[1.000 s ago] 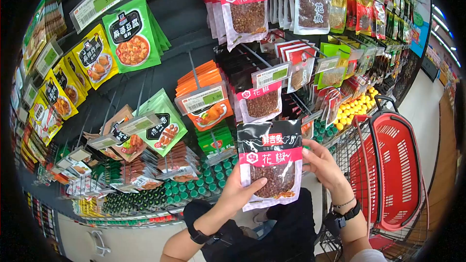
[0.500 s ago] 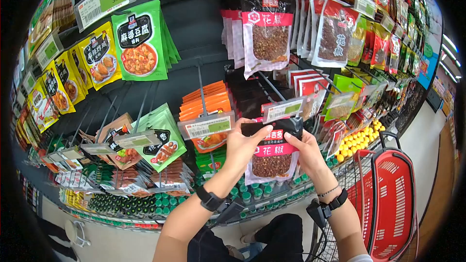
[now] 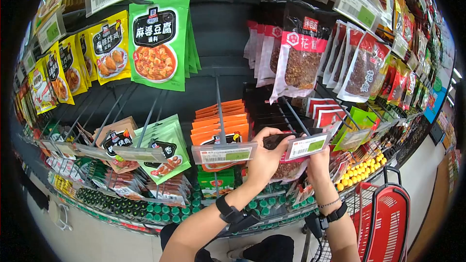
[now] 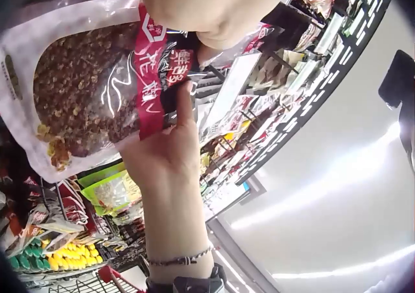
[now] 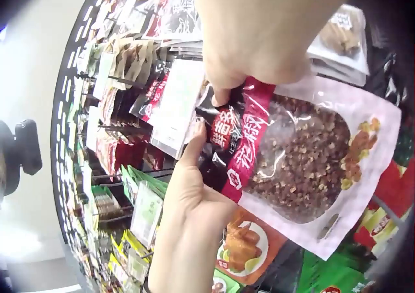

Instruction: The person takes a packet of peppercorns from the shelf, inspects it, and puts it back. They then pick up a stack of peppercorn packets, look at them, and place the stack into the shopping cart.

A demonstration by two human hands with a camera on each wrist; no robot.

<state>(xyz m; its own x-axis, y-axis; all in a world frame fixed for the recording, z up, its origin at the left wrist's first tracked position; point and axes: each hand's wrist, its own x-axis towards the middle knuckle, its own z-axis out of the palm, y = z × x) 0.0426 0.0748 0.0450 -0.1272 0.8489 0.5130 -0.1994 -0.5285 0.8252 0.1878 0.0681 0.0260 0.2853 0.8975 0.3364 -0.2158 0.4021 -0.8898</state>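
Both hands pinch the black top of a pink-and-white packet of brown peppercorns (image 3: 289,171), one at each upper corner. In the head view the left hand (image 3: 264,157) is on its left side and the right hand (image 3: 319,167) on its right. A price tag (image 3: 308,146) on a shelf hook partly covers the packet top. The left wrist view shows the packet front (image 4: 91,85), with the right thumb on the black band. In the right wrist view the packet (image 5: 298,157) lies between the left hand (image 5: 201,202) and the near right hand (image 5: 259,34).
Similar packets (image 3: 301,63) hang above the hands. Orange packets (image 3: 221,126) hang to the left, with green ones (image 3: 160,48) higher up. Green-capped bottles (image 3: 165,211) line the lower shelf. A red basket (image 3: 388,218) sits in a cart at the right.
The hands and packet have moved up and toward the rack, now behind the price tag. The left hand has shifted from the packet's lower side to its top, and the rack appears nearer.
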